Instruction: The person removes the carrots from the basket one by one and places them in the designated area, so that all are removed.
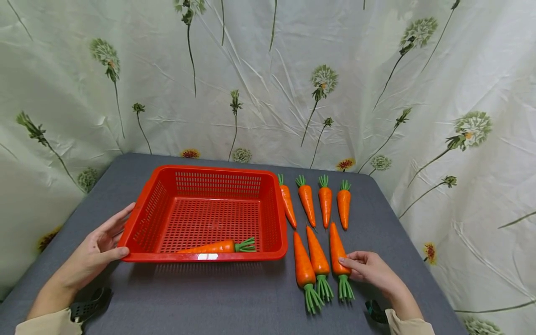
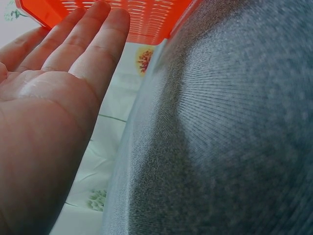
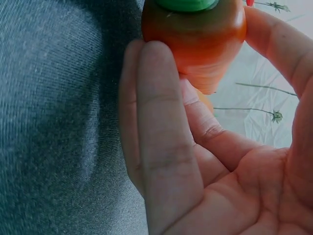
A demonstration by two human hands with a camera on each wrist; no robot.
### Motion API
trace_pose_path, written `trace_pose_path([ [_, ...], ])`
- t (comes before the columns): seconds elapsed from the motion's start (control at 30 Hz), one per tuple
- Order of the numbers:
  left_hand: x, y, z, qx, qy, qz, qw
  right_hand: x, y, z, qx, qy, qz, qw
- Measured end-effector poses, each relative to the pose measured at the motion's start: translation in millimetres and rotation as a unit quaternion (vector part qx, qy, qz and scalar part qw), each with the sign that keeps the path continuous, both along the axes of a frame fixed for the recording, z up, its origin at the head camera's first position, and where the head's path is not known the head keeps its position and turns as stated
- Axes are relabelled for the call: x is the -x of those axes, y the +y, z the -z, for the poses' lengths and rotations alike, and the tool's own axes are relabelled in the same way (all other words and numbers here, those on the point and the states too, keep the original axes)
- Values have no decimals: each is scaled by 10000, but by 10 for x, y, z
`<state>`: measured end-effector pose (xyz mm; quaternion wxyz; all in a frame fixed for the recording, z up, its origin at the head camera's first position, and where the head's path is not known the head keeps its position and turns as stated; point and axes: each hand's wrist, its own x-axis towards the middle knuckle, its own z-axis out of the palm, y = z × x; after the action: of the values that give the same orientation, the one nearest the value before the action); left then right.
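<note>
My left hand (image 1: 98,246) is at the left end of a red plastic basket (image 1: 278,223). Its thumb touches the front corner of the rim, and its straight fingers (image 2: 93,49) lie along the side wall. Inside the basket, a carrot (image 1: 213,247) with a green stem lies along the front wall. On the right, my right hand (image 1: 377,272) pinches another carrot (image 1: 337,246) near its thick end, thumb on top and fingers at the far side. In the right wrist view, this carrot (image 3: 195,34) sits between thumb and fingers, its tip pointing away.
Two carrots (image 1: 303,260) (image 1: 318,253) lie left of the held one, green stems toward me. Behind them several more carrots (image 1: 325,204) form a row with stems pointing away; the leftmost is partly hidden by the basket. A grey cloth (image 1: 201,298) covers the table, and a flowered curtain (image 1: 268,107) hangs behind it.
</note>
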<state>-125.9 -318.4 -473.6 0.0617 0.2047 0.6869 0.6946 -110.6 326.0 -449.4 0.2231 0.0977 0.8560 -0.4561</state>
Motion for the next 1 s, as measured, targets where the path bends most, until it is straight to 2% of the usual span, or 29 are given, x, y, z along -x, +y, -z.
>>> trace_pose_path([
  [0.23,-1,-5,12,14,-53,-45,10000,35,-21,7,-99,-15,32,9999],
  [0.63,5,-6,14,-232,21,205,9995,31,-67,-24,-314,73,-38,9995],
  [0.83,9,-6,7,-216,-6,180,9996,9,-91,-35,-510,21,118,9986],
  [1.0,5,-10,2,-129,-50,99,9999,10,-69,-34,-487,-21,-32,9988],
])
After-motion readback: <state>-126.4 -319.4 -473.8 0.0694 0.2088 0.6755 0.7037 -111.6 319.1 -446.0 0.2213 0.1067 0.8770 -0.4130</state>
